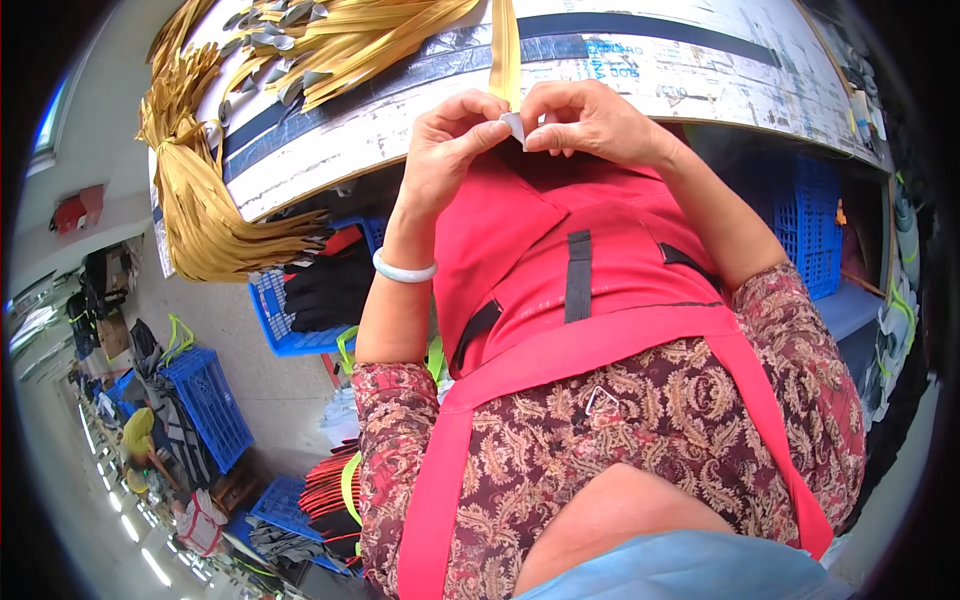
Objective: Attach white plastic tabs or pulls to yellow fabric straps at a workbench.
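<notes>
By the worktop's [700, 90] edge, left hand [447, 142] and right hand [603, 122] pinch a flat golden fabric strip [506, 55] — pale tab [515, 125] part-hidden.

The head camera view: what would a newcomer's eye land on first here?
Probably the bright red apron in the middle of the picture. Just above it, the person's left hand and right hand meet at the pale tip of a golden strap. At upper left, a bundle of golden straps hangs over the white table's edge.
</notes>
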Action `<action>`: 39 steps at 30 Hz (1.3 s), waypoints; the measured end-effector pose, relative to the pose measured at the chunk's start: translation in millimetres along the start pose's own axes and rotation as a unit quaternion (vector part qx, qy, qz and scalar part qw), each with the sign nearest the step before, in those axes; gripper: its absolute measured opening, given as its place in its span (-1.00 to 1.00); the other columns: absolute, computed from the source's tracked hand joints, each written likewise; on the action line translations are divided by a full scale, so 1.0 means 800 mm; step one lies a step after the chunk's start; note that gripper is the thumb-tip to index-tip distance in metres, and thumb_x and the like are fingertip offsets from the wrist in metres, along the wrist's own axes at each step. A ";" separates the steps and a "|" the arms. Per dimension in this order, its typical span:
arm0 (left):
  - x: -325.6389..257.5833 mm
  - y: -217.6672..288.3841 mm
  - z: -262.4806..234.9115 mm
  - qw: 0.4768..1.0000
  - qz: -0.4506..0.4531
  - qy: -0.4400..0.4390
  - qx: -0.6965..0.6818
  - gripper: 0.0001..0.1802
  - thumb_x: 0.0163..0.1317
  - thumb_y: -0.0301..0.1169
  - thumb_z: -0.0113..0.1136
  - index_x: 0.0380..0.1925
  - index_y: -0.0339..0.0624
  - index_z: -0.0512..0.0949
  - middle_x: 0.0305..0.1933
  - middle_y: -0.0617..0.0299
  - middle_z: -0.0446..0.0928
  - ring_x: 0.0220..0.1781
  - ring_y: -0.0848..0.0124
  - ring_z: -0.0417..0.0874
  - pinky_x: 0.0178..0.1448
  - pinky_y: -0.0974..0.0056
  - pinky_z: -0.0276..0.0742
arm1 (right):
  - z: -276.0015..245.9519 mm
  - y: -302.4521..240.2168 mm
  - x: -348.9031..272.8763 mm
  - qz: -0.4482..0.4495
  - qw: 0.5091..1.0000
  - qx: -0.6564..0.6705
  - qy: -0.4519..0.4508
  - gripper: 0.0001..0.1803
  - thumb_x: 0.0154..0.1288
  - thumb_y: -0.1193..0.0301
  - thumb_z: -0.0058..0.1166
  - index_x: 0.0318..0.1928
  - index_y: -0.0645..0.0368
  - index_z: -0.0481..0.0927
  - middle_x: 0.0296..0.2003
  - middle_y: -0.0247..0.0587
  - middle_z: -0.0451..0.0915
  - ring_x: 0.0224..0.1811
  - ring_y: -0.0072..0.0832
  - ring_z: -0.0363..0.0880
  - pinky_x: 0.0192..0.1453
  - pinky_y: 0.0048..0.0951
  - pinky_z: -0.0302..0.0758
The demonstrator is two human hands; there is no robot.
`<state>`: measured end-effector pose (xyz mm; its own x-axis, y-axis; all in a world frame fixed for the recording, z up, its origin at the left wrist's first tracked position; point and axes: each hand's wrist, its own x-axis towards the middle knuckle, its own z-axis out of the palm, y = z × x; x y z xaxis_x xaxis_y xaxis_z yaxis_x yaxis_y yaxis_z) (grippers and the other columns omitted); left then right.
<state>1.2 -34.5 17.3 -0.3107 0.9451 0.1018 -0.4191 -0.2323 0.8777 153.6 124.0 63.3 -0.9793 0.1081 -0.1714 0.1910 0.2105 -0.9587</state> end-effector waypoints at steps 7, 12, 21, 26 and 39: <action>-0.006 -0.005 -0.007 1.000 -0.001 -0.027 0.009 -0.95 0.21 -0.61 0.25 -0.34 -0.26 0.60 -0.22 0.30 0.58 -0.17 0.54 0.57 -0.04 0.45 0.47 | 0.012 0.006 0.003 -0.087 0.991 0.089 0.044 -0.78 0.25 0.36 0.28 -0.17 0.16 0.58 -0.38 -0.38 0.59 -0.36 -0.70 0.53 -0.29 -0.65 0.45; -0.004 -0.004 0.000 1.000 0.006 -0.023 -0.004 -0.97 0.20 -0.60 0.26 -0.37 -0.26 0.60 -0.23 0.29 0.58 -0.18 0.54 0.56 -0.05 0.45 0.46 | 0.003 0.001 0.008 -0.166 0.984 -0.050 0.043 -0.80 0.23 0.38 0.29 -0.24 0.19 0.57 -0.41 -0.39 0.58 -0.36 -0.70 0.51 -0.29 -0.64 0.43; 0.000 0.016 0.010 1.000 -0.011 -0.017 -0.001 -0.89 0.17 -0.62 0.29 -0.31 -0.27 0.58 -0.24 0.29 0.60 -0.21 0.51 0.62 -0.03 0.41 0.55 | -0.007 -0.022 0.007 -0.091 0.993 0.070 -0.003 -0.84 0.26 0.41 0.26 -0.29 0.25 0.60 -0.42 -0.35 0.61 -0.43 -0.69 0.51 -0.34 -0.63 0.47; 0.016 0.004 0.041 0.949 0.110 0.155 0.252 -0.88 0.17 -0.66 0.25 -0.41 -0.22 0.53 -0.41 0.26 0.60 -0.42 0.49 0.63 -0.35 0.43 0.58 | 0.024 0.001 0.026 -0.173 0.950 -0.130 0.227 -0.88 0.28 0.45 0.19 -0.28 0.25 0.57 -0.48 -0.30 0.58 -0.45 -0.64 0.55 -0.39 -0.53 0.47; 0.006 0.007 0.009 0.956 0.071 0.051 0.279 -0.91 0.21 -0.68 0.22 -0.28 -0.36 0.61 -0.26 0.25 0.58 -0.34 0.54 0.58 -0.27 0.46 0.55 | 0.012 0.012 0.004 -0.051 0.957 0.222 0.179 -0.79 0.43 0.31 0.10 -0.23 0.23 0.56 -0.39 -0.36 0.55 -0.39 -0.69 0.54 -0.25 -0.65 0.52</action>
<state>3.6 -29.5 26.0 -0.4244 0.8791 0.2170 0.1450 -0.1706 0.9746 151.8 116.7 51.5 -0.8905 0.4510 -0.0592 -0.0294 -0.1870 -0.9819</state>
